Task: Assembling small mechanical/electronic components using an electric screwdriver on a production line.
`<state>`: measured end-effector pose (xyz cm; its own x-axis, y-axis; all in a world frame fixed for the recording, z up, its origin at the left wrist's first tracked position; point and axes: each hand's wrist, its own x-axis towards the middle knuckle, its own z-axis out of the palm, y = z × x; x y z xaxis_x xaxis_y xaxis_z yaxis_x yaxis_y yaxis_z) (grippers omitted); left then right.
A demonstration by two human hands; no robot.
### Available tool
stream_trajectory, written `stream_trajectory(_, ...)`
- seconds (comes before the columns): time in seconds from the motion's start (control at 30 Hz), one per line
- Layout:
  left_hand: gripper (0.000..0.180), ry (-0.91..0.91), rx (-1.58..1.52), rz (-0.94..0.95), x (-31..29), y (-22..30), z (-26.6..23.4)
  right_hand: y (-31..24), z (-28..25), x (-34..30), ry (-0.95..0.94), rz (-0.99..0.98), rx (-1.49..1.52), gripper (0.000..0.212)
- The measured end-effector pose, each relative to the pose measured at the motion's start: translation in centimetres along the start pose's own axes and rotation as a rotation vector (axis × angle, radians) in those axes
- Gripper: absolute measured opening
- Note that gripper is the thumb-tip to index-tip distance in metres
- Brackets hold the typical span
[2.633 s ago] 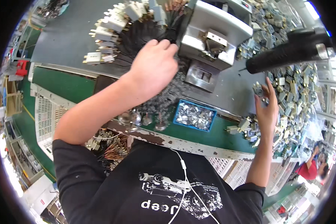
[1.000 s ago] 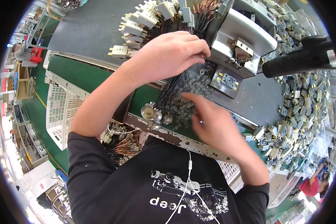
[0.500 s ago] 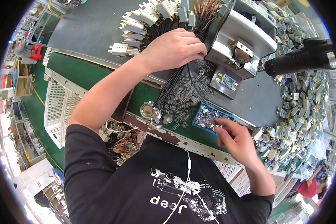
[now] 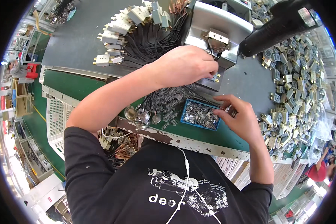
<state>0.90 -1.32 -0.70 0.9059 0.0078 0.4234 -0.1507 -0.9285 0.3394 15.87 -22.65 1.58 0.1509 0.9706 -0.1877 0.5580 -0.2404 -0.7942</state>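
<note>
My left hand (image 4: pixel 188 67) is bent over the metal block in front of the press, its fingertips closed at a grey plug part (image 4: pixel 216 77) that lies there. Whatever those fingers grip is hidden under the hand. Beside the blue tray (image 4: pixel 183 116) of small metal pieces (image 4: pixel 199 115), my right hand (image 4: pixel 237 117) has thumb and fingers pinched together. A thin black cable (image 4: pixel 208 100) runs along the tray's far edge into these fingers. Left of the tray lies a heap of small coil springs (image 4: pixel 168 102).
The metal press (image 4: pixel 220 22) stands behind my left hand, with a thick black tube (image 4: pixel 276 31) to its right. Cream plugs (image 4: pixel 117 26) with black cords (image 4: pixel 149 41) lie at the far left. Many grey plug parts (image 4: pixel 287 97) are piled right. Round metal cups (image 4: pixel 142 116) stand near the bench edge.
My left hand has moved right and nearer, from the cords to the block before the press. My right hand has moved up from the tray and now pinches the cable. The view has shifted.
</note>
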Motion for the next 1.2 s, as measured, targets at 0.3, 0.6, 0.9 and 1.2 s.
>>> stream_trajectory(0.3,0.011,-0.061,-0.011,-0.079,-0.3,0.6,0.6,0.6,-0.5,-1.5,0.02,0.05,0.236,0.05)
stream_trajectory(0.6,0.025,-0.078,-0.31,0.001,-1.2,2.5,-1.0,0.6,0.0,-2.6,0.178,0.147,0.531,0.044)
stream_trajectory(0.9,0.013,-0.186,-0.225,-0.132,-2.0,2.9,-3.7,0.7,0.5,1.0,0.1,0.101,0.611,0.044)
stream_trajectory(1.2,0.017,-0.238,-0.233,-0.174,-2.0,2.9,-5.4,0.7,0.9,2.0,-0.119,0.143,1.077,0.049)
